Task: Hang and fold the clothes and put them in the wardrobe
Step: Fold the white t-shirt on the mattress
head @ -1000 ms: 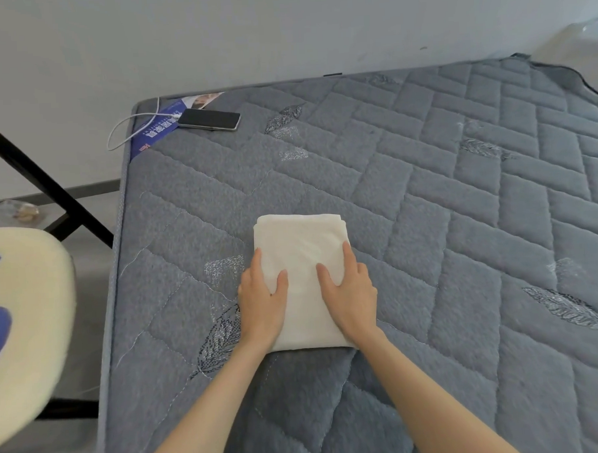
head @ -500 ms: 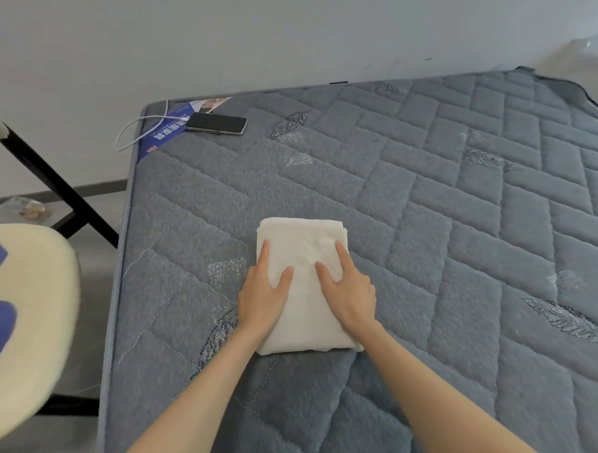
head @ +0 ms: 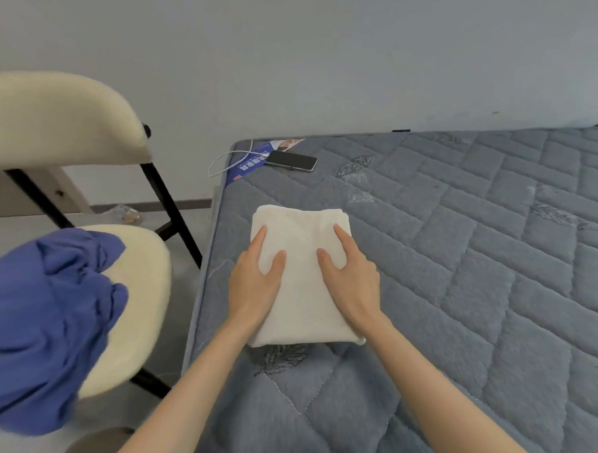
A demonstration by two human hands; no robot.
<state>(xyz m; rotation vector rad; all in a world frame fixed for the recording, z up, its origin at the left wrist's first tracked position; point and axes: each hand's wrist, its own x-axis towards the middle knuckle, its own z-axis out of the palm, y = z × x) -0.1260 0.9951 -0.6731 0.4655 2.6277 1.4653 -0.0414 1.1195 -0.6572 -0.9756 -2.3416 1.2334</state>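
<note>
Both hands flat, fingers straight: left hand [head: 255,283] & right hand [head: 349,279] press the folded cream cloth [head: 301,277], which lies near the mattress [head: 464,287] edge beside the chair. Prob. smoothing: press evenly, then slide palms under w/o loosening folds.

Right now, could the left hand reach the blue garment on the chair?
Probably yes. The left hand lies flat on the folded cream cloth, holding nothing; the blue garment sits uncovered on the chair beside the mattress, nothing between.
</note>
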